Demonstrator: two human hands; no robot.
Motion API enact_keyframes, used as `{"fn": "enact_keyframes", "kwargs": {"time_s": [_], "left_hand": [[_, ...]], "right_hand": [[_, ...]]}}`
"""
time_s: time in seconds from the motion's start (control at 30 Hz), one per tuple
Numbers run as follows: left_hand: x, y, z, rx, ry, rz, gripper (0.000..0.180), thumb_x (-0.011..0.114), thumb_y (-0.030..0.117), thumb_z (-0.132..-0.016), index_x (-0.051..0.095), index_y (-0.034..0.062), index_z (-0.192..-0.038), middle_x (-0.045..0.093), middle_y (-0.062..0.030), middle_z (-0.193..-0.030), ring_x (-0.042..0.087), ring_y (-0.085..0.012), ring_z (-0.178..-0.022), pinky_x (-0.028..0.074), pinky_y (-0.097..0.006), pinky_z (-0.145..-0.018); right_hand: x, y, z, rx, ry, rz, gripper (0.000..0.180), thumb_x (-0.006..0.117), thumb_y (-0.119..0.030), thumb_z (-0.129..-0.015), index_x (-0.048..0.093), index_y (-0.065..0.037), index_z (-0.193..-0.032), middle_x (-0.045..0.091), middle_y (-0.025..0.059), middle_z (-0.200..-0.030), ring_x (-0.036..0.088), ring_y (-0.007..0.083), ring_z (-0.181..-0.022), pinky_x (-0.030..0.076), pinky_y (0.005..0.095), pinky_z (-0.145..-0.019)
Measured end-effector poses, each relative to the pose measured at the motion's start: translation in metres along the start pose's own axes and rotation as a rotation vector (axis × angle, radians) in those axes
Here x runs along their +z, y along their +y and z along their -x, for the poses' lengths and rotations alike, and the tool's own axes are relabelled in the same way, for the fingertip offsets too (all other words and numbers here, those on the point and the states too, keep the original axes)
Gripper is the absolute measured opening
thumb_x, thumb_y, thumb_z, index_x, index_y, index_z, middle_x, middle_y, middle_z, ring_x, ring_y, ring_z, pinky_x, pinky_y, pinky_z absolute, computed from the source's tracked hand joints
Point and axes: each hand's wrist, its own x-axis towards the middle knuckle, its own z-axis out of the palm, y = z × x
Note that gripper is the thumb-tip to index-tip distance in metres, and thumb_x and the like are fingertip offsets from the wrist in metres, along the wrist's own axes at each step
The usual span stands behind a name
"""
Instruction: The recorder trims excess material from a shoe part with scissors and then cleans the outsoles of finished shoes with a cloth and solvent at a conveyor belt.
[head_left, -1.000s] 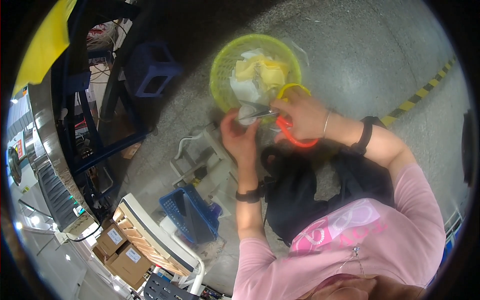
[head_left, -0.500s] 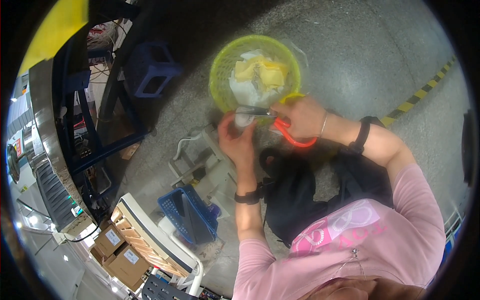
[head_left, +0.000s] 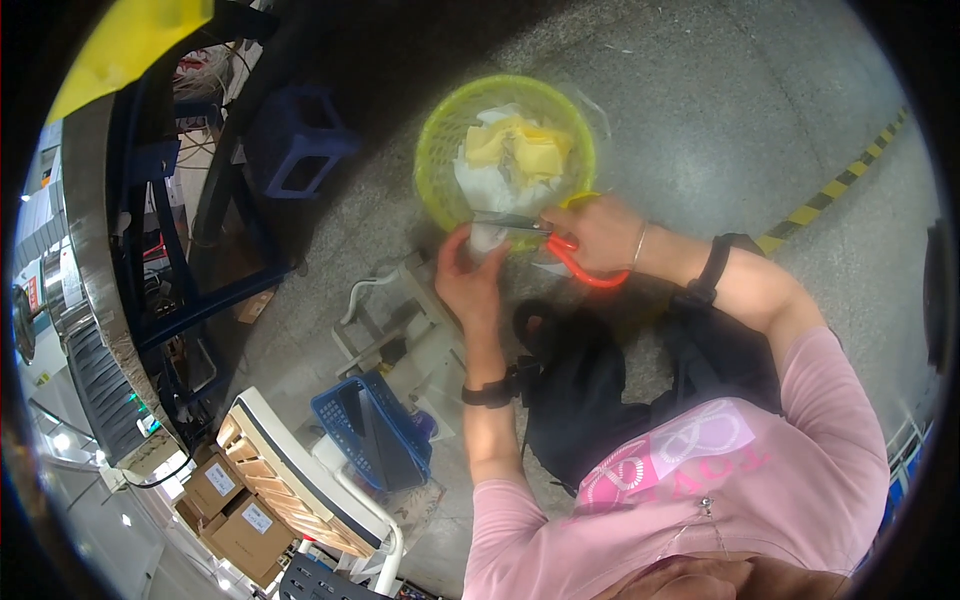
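Pinched between the thumb and fingers of my left hand (head_left: 468, 285) is a small rounded white piece (head_left: 487, 236), its kind too unclear to name. My right hand (head_left: 600, 235) is closed around a pair of scissors (head_left: 575, 262) with a red handle, blades pointing left. The blades lie across the top of the white piece; whether they are parted cannot be made out. Just beyond both hands stands a yellow-green mesh basket (head_left: 432, 180), holding white scraps (head_left: 490, 185) and crumpled yellow pieces (head_left: 540, 150).
A blue plastic stool (head_left: 300, 150) stands at the far left, beside a dark metal frame. Nearer are a blue perforated basket (head_left: 345, 410), a slatted wooden seat (head_left: 285, 475) and cardboard boxes (head_left: 245, 535). Yellow-black tape (head_left: 835, 188) crosses the floor at right.
The whole view has shifted slightly. Both hands keep nearly the same pose, with the scissors still across the white piece.
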Motion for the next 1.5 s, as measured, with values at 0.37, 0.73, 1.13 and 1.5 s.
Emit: {"fn": "enact_keyframes", "kwargs": {"time_s": [0.37, 0.73, 1.13, 1.5], "left_hand": [[0.01, 0.003, -0.002, 0.112, -0.05, -0.035, 0.049, 0.078, -0.014, -0.069, 0.06, -0.0032, -0.112, 0.063, -0.0116, -0.115, 0.061, -0.0187, -0.105, 0.051, -0.031, -0.092], [0.01, -0.007, -0.007, 0.009, -0.063, -0.015, 0.047, 0.083, -0.003, -0.068, 0.065, -0.0007, -0.111, 0.067, -0.0081, -0.11, 0.062, -0.016, -0.1, 0.049, -0.029, -0.09], [-0.003, -0.005, -0.017, -0.06, -0.167, -0.042, 0.051, 0.072, -0.014, -0.075, 0.058, -0.003, -0.123, 0.064, -0.0105, -0.115, 0.061, -0.0178, -0.106, 0.049, -0.031, -0.094], [-0.01, -0.008, -0.008, -0.359, -0.303, 0.686, 0.055, 0.067, 0.005, -0.087, 0.046, -0.0003, -0.138, 0.057, -0.012, -0.132, 0.056, -0.0262, -0.121, 0.044, -0.042, -0.103]], "right_hand": [[-0.009, -0.009, 0.007, 0.02, 0.181, -0.085, 0.054, 0.07, -0.049, -0.082, 0.059, -0.011, -0.119, 0.067, 0.0158, -0.077, 0.065, 0.0392, -0.076, 0.051, 0.0462, -0.069], [-0.01, -0.002, 0.004, 0.112, -0.043, -0.077, 0.049, 0.061, -0.051, -0.088, 0.06, -0.011, -0.116, 0.066, 0.0198, -0.072, 0.066, 0.0407, -0.072, 0.051, 0.0472, -0.067], [0.002, 0.016, 0.001, 0.117, -0.051, -0.074, 0.044, 0.061, -0.041, -0.09, 0.056, -0.011, -0.122, 0.066, 0.0227, -0.078, 0.067, 0.0409, -0.077, 0.052, 0.0474, -0.069], [-0.034, -0.001, 0.018, 0.035, 0.046, -0.222, 0.059, 0.077, -0.047, -0.078, 0.056, -0.012, -0.12, 0.058, 0.0214, -0.098, 0.059, 0.0398, -0.095, 0.048, 0.0446, -0.081]]}}
